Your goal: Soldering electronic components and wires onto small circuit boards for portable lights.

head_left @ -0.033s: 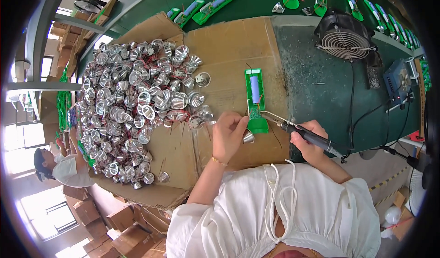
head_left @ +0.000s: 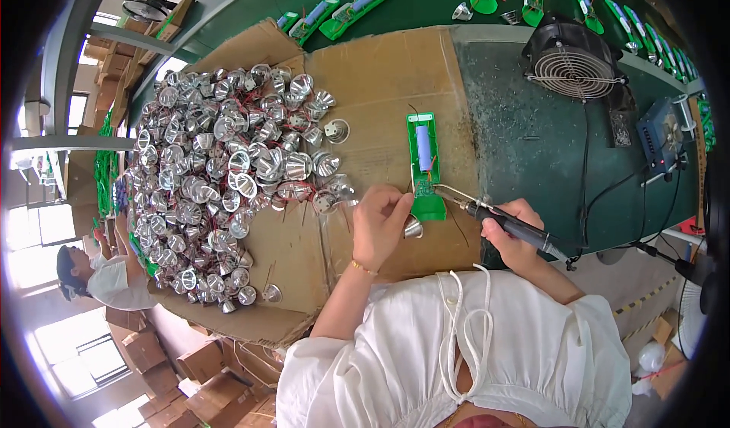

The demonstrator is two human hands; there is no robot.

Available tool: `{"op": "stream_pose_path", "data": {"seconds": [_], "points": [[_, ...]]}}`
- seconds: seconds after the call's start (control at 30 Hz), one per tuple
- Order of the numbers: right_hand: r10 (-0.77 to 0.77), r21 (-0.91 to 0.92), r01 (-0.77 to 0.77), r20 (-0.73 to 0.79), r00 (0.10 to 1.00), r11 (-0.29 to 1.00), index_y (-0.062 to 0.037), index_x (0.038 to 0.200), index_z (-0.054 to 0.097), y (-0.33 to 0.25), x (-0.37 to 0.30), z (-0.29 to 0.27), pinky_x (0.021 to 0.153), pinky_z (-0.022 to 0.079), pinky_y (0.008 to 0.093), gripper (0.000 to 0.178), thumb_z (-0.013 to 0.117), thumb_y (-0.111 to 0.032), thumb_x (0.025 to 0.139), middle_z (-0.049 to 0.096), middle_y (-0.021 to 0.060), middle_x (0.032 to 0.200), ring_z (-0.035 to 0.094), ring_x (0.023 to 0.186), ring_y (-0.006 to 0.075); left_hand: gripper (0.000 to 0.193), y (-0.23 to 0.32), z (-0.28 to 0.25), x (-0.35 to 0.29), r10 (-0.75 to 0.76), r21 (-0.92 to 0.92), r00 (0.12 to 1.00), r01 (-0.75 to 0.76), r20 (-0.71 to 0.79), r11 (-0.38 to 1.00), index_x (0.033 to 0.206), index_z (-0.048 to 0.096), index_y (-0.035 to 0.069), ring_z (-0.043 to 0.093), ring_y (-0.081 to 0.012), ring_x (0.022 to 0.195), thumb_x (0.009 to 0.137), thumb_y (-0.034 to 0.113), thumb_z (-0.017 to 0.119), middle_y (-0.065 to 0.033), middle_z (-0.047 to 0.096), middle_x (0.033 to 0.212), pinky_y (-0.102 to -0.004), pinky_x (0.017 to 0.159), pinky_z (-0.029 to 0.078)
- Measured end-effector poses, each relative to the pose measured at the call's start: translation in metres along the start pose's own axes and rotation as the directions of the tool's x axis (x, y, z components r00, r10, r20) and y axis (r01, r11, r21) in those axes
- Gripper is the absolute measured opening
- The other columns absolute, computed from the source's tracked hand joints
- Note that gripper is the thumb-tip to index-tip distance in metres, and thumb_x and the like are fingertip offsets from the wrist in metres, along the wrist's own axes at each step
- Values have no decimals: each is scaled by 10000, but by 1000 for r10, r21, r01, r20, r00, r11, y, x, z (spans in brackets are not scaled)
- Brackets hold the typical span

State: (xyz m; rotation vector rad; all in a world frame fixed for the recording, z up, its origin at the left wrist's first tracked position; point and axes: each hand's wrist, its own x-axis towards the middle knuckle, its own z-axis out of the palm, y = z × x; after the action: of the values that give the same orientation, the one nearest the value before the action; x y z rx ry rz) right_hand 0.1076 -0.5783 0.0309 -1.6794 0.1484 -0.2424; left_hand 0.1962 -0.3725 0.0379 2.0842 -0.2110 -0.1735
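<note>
A green plastic housing [head_left: 433, 207] lies lengthwise in front of me on the cardboard, with a blue cylindrical battery [head_left: 423, 148] and a small circuit board [head_left: 423, 191] in it. My left hand [head_left: 382, 219] is pinched closed at the board's left edge; what the fingertips hold is hidden. Partly beneath that hand sits a silvery reflector cup [head_left: 413, 228]. My right hand [head_left: 517, 234] grips a black-handled soldering iron [head_left: 502, 220], whose bent metal tip reaches the board from the right. A thin dark wire [head_left: 458, 226] lies beside the housing.
Left of me, a large heap of reflector cups [head_left: 228, 162] with red wires fills a cardboard tray [head_left: 285, 276]. A black fan [head_left: 570, 66] and a blue soldering station [head_left: 660, 135] stand at the right. More green housings [head_left: 357, 11] line the back; another person [head_left: 114, 280] is far left.
</note>
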Motion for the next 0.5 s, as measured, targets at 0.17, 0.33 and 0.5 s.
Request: {"op": "stream_pose_path", "data": {"seconds": [0.17,0.33,0.5], "points": [[18,106,-14,-35,999,994,10,815,505,6,-2,3,500,475,230,182,646,-95,766,617,81,643,591,551,96,136,-1,-1,-6,-13,-2,1000,13,26,1000,738,601,-34,558,-133,615,773,91,642,-89,566,799,-245,546,448],[36,106,-34,-11,999,994,9,813,496,7,-5,2,493,470,225,179,640,-88,771,612,83,638,589,546,95,130,0,2,-14,37,12,999,-37,-4,999,726,602,-27,539,-137,617,760,88,652,-86,565,796,-247,542,435],[18,137,-12,-45,999,991,7,803,491,10,-6,4,487,462,217,176,639,-84,771,607,85,636,583,542,91,123,1,4,-14,54,66,998,-55,8,996,718,602,-23,538,-148,608,749,83,656,-88,565,794,-250,539,431]]}}
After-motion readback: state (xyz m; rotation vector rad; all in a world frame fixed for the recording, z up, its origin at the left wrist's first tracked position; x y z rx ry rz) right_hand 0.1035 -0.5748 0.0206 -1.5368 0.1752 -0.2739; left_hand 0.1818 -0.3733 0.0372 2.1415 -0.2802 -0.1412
